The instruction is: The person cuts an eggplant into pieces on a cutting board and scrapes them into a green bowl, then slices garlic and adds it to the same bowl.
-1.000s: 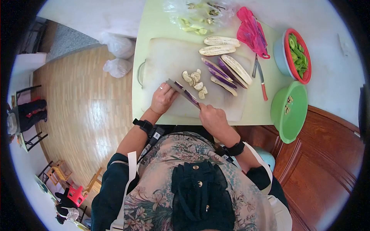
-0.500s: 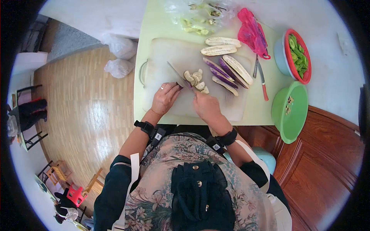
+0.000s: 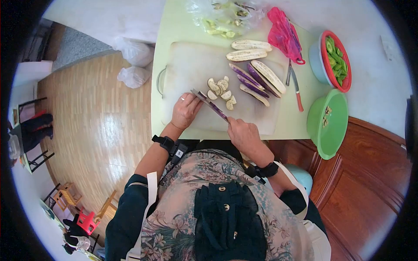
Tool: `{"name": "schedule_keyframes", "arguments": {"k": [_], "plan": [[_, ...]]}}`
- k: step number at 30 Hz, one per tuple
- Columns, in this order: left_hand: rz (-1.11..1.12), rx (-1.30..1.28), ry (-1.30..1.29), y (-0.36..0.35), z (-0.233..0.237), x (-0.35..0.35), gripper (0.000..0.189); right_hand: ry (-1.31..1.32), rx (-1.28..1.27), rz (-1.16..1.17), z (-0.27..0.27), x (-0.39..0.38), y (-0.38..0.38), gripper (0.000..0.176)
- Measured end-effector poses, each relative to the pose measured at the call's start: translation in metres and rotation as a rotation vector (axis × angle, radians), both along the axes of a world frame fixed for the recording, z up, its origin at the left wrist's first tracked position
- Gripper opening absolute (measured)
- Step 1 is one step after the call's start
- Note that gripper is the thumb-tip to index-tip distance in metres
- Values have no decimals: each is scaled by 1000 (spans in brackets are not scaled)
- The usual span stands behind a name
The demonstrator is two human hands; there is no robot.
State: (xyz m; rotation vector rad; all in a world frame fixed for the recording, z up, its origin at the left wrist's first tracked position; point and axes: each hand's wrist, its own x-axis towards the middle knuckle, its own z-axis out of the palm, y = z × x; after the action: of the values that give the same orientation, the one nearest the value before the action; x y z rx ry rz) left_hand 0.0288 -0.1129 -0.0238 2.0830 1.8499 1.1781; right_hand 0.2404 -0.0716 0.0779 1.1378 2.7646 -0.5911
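Note:
My left hand (image 3: 186, 111) is closed on a small eggplant piece at the lower left of the white cutting board (image 3: 187, 61). My right hand (image 3: 244, 134) grips a knife (image 3: 214, 107), whose blade slants up and left to the fingers of my left hand. Just above the blade lie several cut eggplant slices (image 3: 214, 85). Farther right on the board are long halved eggplants, some with the pale cut face (image 3: 247, 55) up, others showing purple skin (image 3: 257, 81). The held piece is mostly hidden by my fingers and the blade.
A second knife (image 3: 296, 87) lies right of the board, below a pink plastic bag (image 3: 282, 35). Green peppers (image 3: 336, 61) fill a red basket (image 3: 323, 56). A green basin (image 3: 318, 141) holds a few pieces. A clear bag (image 3: 217, 21) of scraps sits behind the board.
My right hand has moved right and down, drawing the knife back toward me, its blade now lower and nearer my left fingers. Slices near the blade have shifted slightly. My left hand stays almost in place.

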Motion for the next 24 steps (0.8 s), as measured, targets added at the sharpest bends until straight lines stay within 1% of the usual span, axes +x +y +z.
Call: {"name": "schedule_keyframes", "arguments": {"k": [4, 9, 12, 15, 18, 21, 22, 24], "plan": [[5, 2, -33, 1, 1, 1, 23, -51, 13, 15, -3, -2, 0, 11], [20, 11, -39, 1, 2, 2, 23, 14, 4, -6, -4, -4, 2, 12], [29, 10, -37, 1, 0, 2, 22, -30, -26, -21, -15, -14, 6, 17], [33, 9, -39, 1, 0, 2, 22, -11, -64, -61, -30, -29, 12, 17], [37, -6, -29, 0, -2, 2, 22, -31, -78, -30, -35, -42, 15, 14], [32, -5, -41, -1, -2, 3, 22, -50, -38, -80, -38, -46, 15, 14], [20, 5, -60, 0, -2, 2, 22, -47, -36, -77, -39, -45, 15, 14], [22, 15, -65, -1, -2, 2, 23, 67, -77, -147, -39, -39, 17, 14]]}}
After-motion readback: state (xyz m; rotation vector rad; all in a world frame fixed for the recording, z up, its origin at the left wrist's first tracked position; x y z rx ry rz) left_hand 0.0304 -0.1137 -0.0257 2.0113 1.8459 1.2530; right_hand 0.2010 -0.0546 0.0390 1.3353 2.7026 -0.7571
